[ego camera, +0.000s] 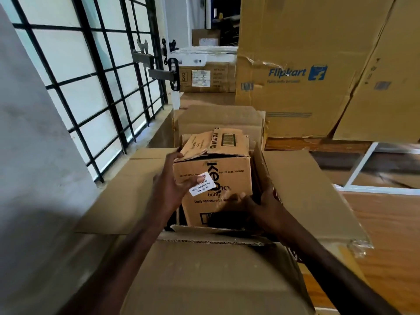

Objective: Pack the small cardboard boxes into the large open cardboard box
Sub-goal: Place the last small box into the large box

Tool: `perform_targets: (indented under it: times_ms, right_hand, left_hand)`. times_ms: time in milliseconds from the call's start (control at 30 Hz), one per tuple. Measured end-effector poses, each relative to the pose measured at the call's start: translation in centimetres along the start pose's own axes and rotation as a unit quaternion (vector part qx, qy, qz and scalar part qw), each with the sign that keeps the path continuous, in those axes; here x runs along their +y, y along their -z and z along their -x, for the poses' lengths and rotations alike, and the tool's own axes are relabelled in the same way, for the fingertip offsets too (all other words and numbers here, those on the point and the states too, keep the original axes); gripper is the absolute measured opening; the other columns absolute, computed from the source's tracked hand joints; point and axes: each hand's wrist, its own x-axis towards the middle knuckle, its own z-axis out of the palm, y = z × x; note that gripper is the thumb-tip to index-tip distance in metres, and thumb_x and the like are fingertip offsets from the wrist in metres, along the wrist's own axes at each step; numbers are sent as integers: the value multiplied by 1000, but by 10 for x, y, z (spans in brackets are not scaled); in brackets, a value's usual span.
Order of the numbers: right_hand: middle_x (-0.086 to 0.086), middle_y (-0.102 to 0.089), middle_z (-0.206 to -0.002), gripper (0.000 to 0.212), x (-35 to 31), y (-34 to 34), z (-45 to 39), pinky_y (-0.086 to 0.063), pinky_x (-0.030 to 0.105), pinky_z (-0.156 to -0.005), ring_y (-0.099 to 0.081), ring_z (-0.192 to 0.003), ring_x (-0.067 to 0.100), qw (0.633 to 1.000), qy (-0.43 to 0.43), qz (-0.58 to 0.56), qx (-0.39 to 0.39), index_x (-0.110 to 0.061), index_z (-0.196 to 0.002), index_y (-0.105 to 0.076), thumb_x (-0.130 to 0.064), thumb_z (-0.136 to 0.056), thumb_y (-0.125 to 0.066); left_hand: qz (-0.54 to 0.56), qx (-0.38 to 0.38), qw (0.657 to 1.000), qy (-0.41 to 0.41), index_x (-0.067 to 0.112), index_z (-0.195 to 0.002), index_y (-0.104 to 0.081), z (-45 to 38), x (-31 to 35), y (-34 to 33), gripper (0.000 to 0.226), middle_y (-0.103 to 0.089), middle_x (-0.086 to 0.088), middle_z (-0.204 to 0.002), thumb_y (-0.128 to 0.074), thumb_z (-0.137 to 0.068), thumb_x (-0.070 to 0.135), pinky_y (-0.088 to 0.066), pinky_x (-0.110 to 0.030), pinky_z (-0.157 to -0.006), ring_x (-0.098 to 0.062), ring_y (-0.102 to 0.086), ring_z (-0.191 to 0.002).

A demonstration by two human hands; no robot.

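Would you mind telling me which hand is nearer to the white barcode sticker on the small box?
Left. The left hand grips the small box's left edge, fingertips touching the white sticker. The right hand holds the lower right corner, clear of it.

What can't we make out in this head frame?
- Inside of the large open box: hidden behind the small box and both forearms.
- Right hand fingertips: blurred, grip unclear.
- White label text: too small, part covered by left hand.
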Motion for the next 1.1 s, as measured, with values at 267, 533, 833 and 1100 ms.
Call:
perform_targets:
  times_ms: [267,533,833,1100]
  right_hand:
    - [5,-79,-119,56,-11,11,-14,-58,52,-104,-74,-111,28,974,14,194,-112,-17,-121,-78,-62,-91,-68]
    - [-6,-41,-170,91,-28,6,-2,-33,37,-119,-42,-152,19,983,-68,-34,-167,-38,-168,-33,-86,-91,-44]
    - [-6,-16,-180,76,-30,13,7,-9,56,-131,-9,-166,23,969,-60,-161,-180,-45,-171,-12,-77,-102,-17]
    - [10,-55,-160,68,-12,-15,-15,-40,43,-122,-55,-141,27,978,-130,-4,-165,-20,-156,-55,-66,-109,-36]
  left_hand:
    - [-33,-14,999,-29,42,-132,-54,16,3,11,69,-76,0,-129,-94,-76,49,-63,-23,-77,-15,-74,-107]
    - [-117,-17,990,-83,31,-133,-58,25,5,16,70,-75,-5,-133,-95,-75,45,-63,-17,-73,-12,-78,-101]
    - [-149,41,983,-100,32,-108,-66,41,7,32,39,-82,6,-108,-90,-81,48,-64,-28,-61,-2,-76,-80]
    - [-336,-112,933,-59,34,-108,-79,34,4,0,22,-72,13,-102,-76,-90,46,-57,-31,-75,-12,-73,-95]
